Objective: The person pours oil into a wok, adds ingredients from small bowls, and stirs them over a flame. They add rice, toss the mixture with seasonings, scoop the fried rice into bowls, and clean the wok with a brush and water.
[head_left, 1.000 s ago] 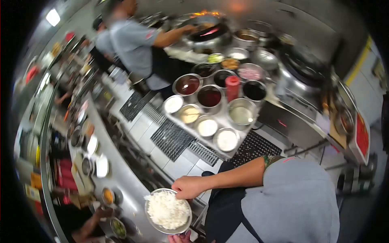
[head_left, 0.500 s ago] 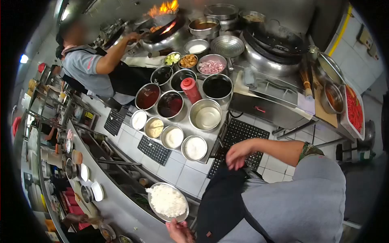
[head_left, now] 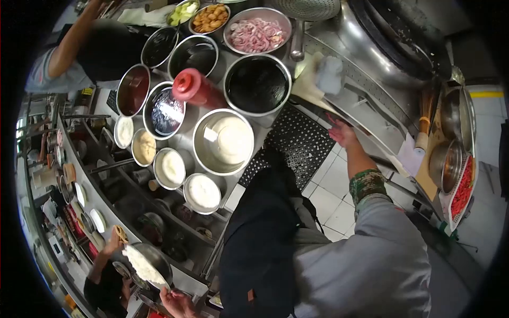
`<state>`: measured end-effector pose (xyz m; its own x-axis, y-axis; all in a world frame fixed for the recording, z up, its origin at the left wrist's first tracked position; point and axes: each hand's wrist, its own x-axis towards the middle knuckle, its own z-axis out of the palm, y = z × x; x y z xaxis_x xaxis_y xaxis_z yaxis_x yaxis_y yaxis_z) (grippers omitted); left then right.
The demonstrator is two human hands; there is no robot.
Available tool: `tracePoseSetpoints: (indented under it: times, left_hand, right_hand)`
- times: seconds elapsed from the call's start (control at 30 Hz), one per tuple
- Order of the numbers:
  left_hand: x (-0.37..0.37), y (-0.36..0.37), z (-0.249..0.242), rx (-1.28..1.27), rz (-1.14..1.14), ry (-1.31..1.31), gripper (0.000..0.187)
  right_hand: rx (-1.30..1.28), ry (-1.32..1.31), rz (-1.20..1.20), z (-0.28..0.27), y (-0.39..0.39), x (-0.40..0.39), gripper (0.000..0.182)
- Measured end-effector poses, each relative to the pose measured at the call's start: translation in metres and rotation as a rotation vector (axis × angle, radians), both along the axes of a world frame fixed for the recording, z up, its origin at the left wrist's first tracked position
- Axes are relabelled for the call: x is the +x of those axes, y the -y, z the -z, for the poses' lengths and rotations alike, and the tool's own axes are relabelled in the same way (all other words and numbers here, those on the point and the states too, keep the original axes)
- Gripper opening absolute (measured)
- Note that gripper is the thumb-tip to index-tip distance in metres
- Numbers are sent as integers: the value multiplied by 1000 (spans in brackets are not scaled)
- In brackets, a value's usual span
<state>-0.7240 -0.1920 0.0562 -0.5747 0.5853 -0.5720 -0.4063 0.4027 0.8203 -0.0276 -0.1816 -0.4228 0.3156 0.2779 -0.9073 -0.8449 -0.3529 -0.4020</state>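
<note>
Low in the view, my left hand [head_left: 177,305] grips the edge of a plate of white rice [head_left: 144,266], which is tilted. A round steel bowl [head_left: 163,262] shows just behind the rice. My right hand [head_left: 343,135] reaches out by the stove's front panel with its fingers apart. Its fingertips are right at a small red piece [head_left: 330,117] on that panel, and it holds nothing I can see.
Steel pots of sauces and powders, a red squeeze bottle [head_left: 197,89] and a bowl of sliced onion [head_left: 257,32] crowd the cart. A wok [head_left: 408,37] stands upper right. A co-worker's hand [head_left: 112,243] is beside the rice. A perforated black mat [head_left: 297,143] lies on the floor.
The view has turned and come closer to the pots. The plate of rice has tilted and moved left. My right hand has moved from beside my leg to the stove front.
</note>
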Motion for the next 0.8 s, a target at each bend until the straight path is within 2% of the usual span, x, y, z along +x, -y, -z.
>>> tracePoseSetpoints:
  times: [0.07, 0.1, 0.23, 0.33, 0.43, 0.53, 0.67, 0.7, 0.8]
  left_hand:
    - [-8, 2, 1, 11, -121, 9, 11]
    - [61, -19, -25, -54, -191, -79, 5]
    - [69, -17, -26, -40, -209, -113, 4]
    - [54, -5, -19, -64, -183, -96, 4]
    - [29, 8, -16, -69, -84, 45, 7]
    - [2, 10, 6, -53, -179, -18, 11]
    - [-22, 14, 11, -74, -205, -51, 11]
    - [-30, 16, 11, -66, -183, -56, 11]
    - [-56, 26, 12, -42, -128, -58, 11]
  right_hand:
    - [145, -16, 3, 4, -2, 1, 33]
    - [135, -12, 41, -2, -6, -2, 25]
    - [81, 44, -15, -6, -8, -4, 28]
    - [42, 61, -46, -21, -11, -7, 26]
    - [46, 63, 5, -22, -11, -7, 26]
    - [-2, 92, -15, -26, -13, -8, 26]
    - [-30, 107, 24, -18, -9, -4, 25]
    - [-33, 146, 50, -20, -9, -5, 19]
    - [-43, 204, 34, -24, -6, -4, 19]
